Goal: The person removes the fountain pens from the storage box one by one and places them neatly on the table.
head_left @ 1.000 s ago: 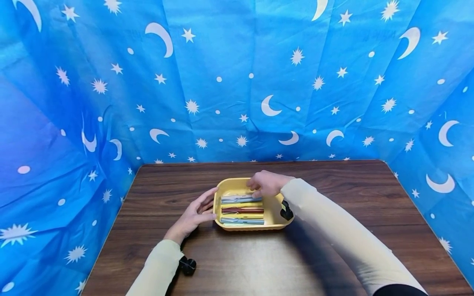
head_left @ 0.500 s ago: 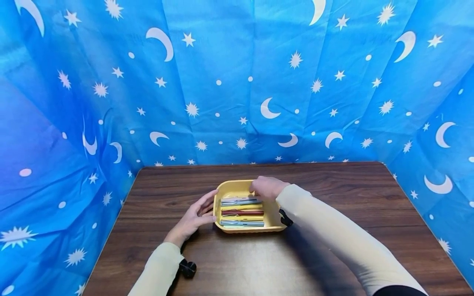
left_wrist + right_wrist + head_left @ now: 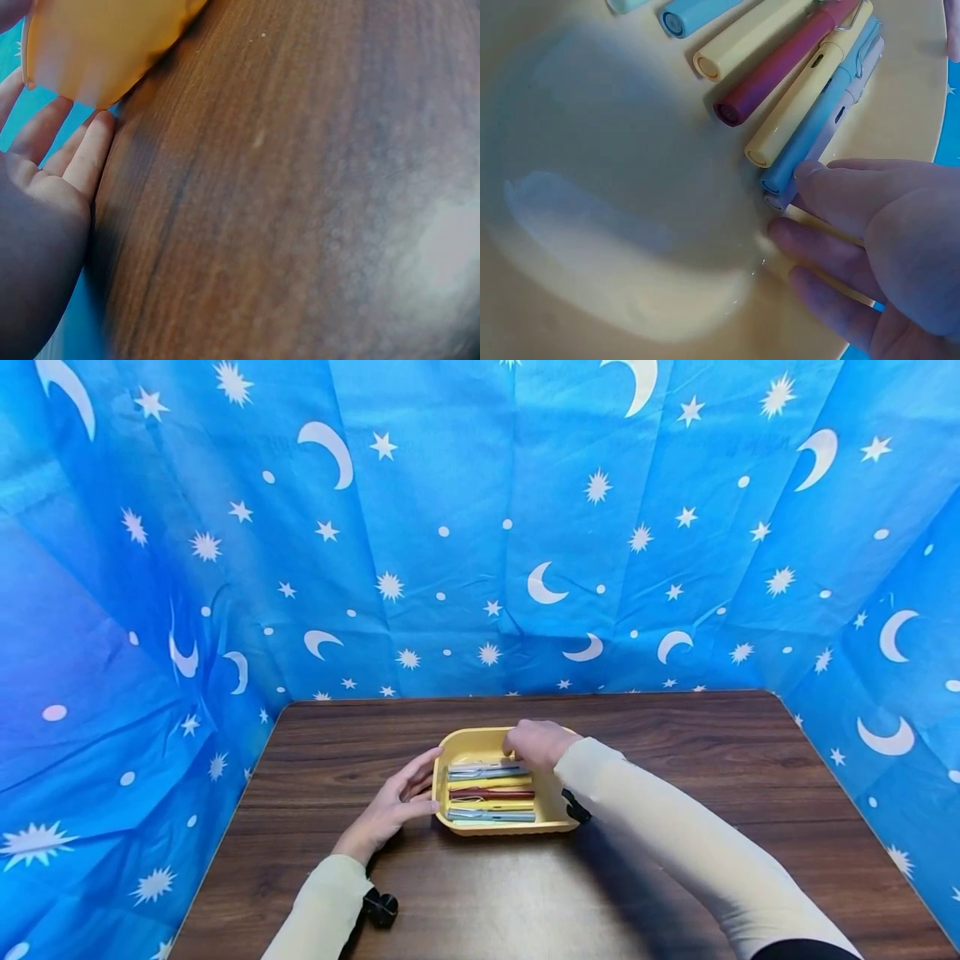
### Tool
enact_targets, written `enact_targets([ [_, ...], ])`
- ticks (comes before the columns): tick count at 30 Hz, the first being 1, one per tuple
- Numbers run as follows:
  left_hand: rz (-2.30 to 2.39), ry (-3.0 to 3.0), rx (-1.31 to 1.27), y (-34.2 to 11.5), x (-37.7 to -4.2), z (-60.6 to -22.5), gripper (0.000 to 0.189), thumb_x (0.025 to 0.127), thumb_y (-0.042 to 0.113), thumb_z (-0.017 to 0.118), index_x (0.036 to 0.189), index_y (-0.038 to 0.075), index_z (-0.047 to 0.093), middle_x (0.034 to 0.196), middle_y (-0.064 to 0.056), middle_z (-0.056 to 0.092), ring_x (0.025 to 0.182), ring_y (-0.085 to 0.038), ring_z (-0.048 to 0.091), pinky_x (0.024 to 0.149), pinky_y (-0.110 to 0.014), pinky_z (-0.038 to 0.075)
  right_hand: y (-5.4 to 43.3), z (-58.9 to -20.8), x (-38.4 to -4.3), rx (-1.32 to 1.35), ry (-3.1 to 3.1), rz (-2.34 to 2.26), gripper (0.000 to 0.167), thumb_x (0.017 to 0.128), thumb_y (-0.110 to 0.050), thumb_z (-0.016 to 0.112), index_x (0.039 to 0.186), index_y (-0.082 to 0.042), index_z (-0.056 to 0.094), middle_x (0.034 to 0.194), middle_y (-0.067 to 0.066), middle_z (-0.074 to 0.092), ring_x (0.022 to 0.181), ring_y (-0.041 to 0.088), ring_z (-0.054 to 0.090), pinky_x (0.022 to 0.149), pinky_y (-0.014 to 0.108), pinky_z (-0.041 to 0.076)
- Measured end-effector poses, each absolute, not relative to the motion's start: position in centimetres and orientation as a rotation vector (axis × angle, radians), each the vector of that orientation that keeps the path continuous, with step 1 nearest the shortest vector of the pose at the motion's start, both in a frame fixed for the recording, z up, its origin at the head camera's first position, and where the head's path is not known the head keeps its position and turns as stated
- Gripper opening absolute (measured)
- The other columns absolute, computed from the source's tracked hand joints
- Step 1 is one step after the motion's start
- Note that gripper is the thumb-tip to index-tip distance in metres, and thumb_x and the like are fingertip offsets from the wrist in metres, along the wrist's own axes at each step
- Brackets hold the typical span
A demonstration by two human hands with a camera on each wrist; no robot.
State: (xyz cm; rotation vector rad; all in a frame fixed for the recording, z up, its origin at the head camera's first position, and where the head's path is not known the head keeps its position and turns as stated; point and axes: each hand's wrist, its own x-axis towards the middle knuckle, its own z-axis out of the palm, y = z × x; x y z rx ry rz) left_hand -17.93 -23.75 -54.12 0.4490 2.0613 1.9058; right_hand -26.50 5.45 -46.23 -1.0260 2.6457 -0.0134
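Observation:
A yellow plastic basin [image 3: 502, 829] stands on the table, several pens lying side by side in it. My left hand [image 3: 386, 806] touches its left end, fingers spread and fairly straight, thumb near the front corner. In the left wrist view, fingertips meet the basin's outer wall [image 3: 112, 45]. My right hand [image 3: 542, 743] reaches inside at the back. The right wrist view shows thumb and a finger pinching the end of a lilac pen [image 3: 836, 124], the outermost of the row. Beside it lie a blue pen [image 3: 817, 116], a yellow pen [image 3: 802, 90] and a maroon pen [image 3: 784, 64].
Another yellow pen [image 3: 750, 37], a second blue pen [image 3: 697, 13] and a pale green one [image 3: 626, 4] continue the row. The wooden table [image 3: 480, 902] ends at a blue curtain [image 3: 465, 560] with moons and stars at the back and sides.
My right hand has shifted slightly left and lower over the pens' back right ends. The left hand keeps its place on the basin.

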Motion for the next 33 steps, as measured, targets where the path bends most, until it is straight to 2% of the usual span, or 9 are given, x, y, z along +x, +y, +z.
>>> enact_targets([
  [13,1.908,2.055,0.457,-23.71,-17.94,-53.91,0.084,0.095,0.002,0.073,0.166,0.021,0.032,0.171,-0.015,0.029,0.156,-0.040,0.030,0.112,-0.022,0.046,5.35,-46.61,-26.31,-1.020,2.671,0.008,0.015,0.098,-0.018,0.076,0.112,-0.021,0.083,0.100,-0.003,0.077,0.084,0.011,0.066,0.084,0.031,0.062],
  [19,1.892,2.060,0.439,-23.71,-17.73,-53.92,0.084,0.096,0.002,0.072,0.167,0.021,0.030,0.172,-0.015,0.029,0.156,-0.040,0.030,0.112,-0.021,0.045,5.11,-46.87,-26.06,-1.044,2.693,0.035,0.012,0.101,-0.024,0.072,0.105,-0.019,0.081,0.089,-0.004,0.075,0.074,0.012,0.061,0.074,0.027,0.058],
  [24,1.888,2.065,0.440,-23.69,-17.65,-53.88,0.084,0.096,0.003,0.072,0.167,0.021,0.031,0.171,-0.016,0.029,0.156,-0.040,0.030,0.112,-0.021,0.045,5.11,-46.88,-25.91,-1.040,2.704,0.084,0.012,0.102,-0.026,0.070,0.100,-0.018,0.078,0.086,-0.004,0.071,0.073,0.012,0.059,0.070,0.028,0.056],
  [29,1.893,2.063,0.449,-23.71,-17.72,-53.90,0.084,0.096,0.003,0.072,0.167,0.022,0.031,0.171,-0.015,0.029,0.156,-0.040,0.030,0.112,-0.019,0.044,5.36,-46.65,-25.83,-1.022,2.705,0.028,0.008,0.099,-0.024,0.075,0.101,-0.016,0.077,0.087,-0.003,0.069,0.075,0.013,0.059,0.069,0.029,0.055],
  [33,1.890,2.063,0.456,-23.73,-17.79,-53.96,0.084,0.096,0.004,0.073,0.167,0.022,0.030,0.172,-0.015,0.029,0.156,-0.040,0.030,0.112,-0.019,0.044,5.83,-46.57,-25.75,-1.024,2.698,-0.103,0.007,0.096,-0.017,0.079,0.091,-0.016,0.075,0.079,-0.005,0.064,0.070,0.013,0.054,0.062,0.027,0.047],
])
